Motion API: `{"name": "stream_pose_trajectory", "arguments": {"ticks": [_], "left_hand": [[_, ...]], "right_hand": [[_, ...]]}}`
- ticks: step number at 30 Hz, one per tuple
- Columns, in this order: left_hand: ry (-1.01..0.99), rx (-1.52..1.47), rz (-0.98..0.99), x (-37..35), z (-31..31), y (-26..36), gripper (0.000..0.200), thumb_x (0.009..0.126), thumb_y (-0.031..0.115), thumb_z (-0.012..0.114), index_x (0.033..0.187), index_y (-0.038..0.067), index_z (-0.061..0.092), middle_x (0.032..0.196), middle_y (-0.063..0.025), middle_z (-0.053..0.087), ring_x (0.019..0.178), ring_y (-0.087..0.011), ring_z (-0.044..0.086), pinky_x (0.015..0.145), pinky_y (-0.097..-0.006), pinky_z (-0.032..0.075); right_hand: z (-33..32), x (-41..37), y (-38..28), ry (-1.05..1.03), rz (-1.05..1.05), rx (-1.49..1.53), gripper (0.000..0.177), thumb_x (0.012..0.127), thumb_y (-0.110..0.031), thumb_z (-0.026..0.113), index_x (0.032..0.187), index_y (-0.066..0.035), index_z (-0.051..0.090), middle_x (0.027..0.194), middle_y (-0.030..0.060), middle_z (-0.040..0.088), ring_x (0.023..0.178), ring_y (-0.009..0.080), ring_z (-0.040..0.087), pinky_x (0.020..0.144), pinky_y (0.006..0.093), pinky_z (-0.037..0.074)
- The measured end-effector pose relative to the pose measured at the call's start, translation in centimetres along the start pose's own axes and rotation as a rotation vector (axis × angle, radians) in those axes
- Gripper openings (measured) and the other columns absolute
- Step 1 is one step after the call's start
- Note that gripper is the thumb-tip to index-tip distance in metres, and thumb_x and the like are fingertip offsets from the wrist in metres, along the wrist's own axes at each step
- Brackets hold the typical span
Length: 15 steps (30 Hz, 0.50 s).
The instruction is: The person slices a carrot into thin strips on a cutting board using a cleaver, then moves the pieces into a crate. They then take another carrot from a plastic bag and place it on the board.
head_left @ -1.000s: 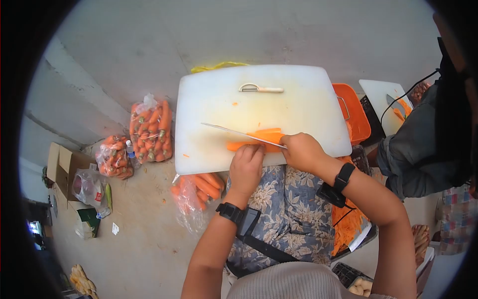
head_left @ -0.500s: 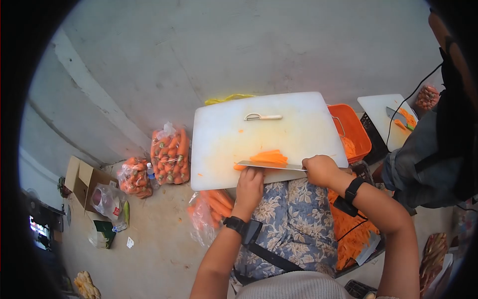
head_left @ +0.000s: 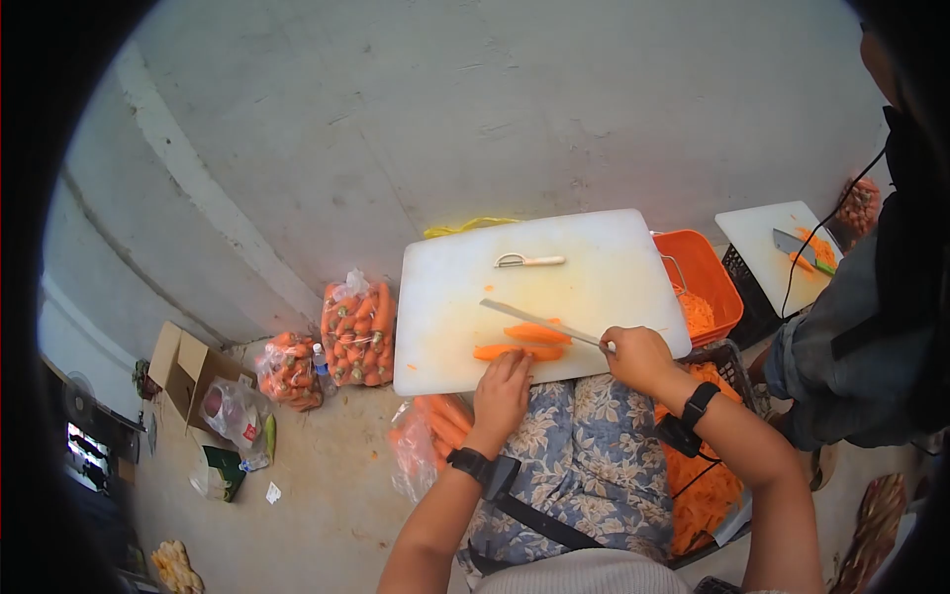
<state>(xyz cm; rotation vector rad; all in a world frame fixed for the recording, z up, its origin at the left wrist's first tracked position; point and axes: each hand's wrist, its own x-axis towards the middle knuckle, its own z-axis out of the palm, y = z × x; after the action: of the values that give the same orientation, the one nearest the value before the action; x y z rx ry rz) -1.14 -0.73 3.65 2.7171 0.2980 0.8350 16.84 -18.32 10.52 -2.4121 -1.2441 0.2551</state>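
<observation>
On the white cutting board [head_left: 445,287] lies a peeled carrot piece [head_left: 495,351], long side across the board near its front edge. My left hand [head_left: 503,391] grips its near side with bent fingers. Just behind it are cut carrot slices [head_left: 537,333], lying together. My right hand [head_left: 638,358] is closed around the handle of a kitchen knife [head_left: 534,318]. Its blade points to the far left and passes over the slices, tilted edge-on to me. A peeler [head_left: 529,260] with a pale handle rests farther back on the board.
Bagged carrots [head_left: 356,332] stand on the floor at left, beside a water bottle [head_left: 320,361] and an open cardboard box [head_left: 188,371]. Right of the board are an orange basket [head_left: 727,287] and a crate of carrot shreds [head_left: 708,485]. Another person's leg [head_left: 841,346] is close by at right.
The knife has swung from lying along the carrot to a slant, its tip now farther back. More of the front carrot piece shows. The whole view has shifted slightly.
</observation>
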Motion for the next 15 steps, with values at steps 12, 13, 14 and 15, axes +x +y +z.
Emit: {"name": "stream_pose_trajectory", "arguments": {"ticks": [12, 13, 14, 15], "left_hand": [[0.128, 0.091, -0.301, -5.5, -4.1, -2.4, 0.035, 0.083, 0.012, 0.067, 0.115, 0.0, 0.061, 0.12, -0.0188, 0.059, 0.111, -0.0364, 0.057, 0.097, -0.0441, 0.044], [0.131, 0.097, -0.306, -5.7, -4.2, -2.8, 0.035, 0.083, 0.012, 0.067, 0.115, 0.0, 0.061, 0.12, -0.0188, 0.059, 0.111, -0.0364, 0.057, 0.097, -0.0441, 0.044], [0.124, 0.144, -0.318, -5.7, -4.3, -3.1, 0.034, 0.083, 0.014, 0.067, 0.114, 0.0, 0.062, 0.12, -0.0184, 0.06, 0.111, -0.0363, 0.057, 0.098, -0.0448, 0.043], [0.118, 0.189, -0.329, -5.6, -4.2, -3.5, 0.033, 0.084, 0.016, 0.067, 0.113, 0.0, 0.063, 0.119, -0.018, 0.061, 0.111, -0.0362, 0.057, 0.099, -0.0455, 0.041]], "right_hand": [[-0.8, -1.8, 6.4, 0.279, 0.264, -0.079, 0.034, 0.072, -0.022, 0.073, 0.101, -0.006, 0.066, 0.083, 0.0175, 0.07, 0.08, 0.036, 0.068, 0.072, 0.0443, 0.054], [-0.8, -1.9, 6.5, 0.287, 0.287, -0.067, 0.037, 0.071, -0.02, 0.074, 0.103, -0.006, 0.065, 0.084, 0.0169, 0.07, 0.081, 0.0358, 0.068, 0.072, 0.0442, 0.054], [-0.8, -1.9, 6.5, 0.285, 0.28, -0.064, 0.037, 0.071, -0.02, 0.074, 0.103, -0.006, 0.065, 0.084, 0.0169, 0.07, 0.081, 0.0358, 0.068, 0.072, 0.0442, 0.054], [-0.6, -1.9, 6.7, 0.29, 0.3, -0.062, 0.04, 0.069, -0.018, 0.076, 0.105, -0.005, 0.065, 0.086, 0.0166, 0.07, 0.082, 0.0353, 0.068, 0.073, 0.0438, 0.054]]}}
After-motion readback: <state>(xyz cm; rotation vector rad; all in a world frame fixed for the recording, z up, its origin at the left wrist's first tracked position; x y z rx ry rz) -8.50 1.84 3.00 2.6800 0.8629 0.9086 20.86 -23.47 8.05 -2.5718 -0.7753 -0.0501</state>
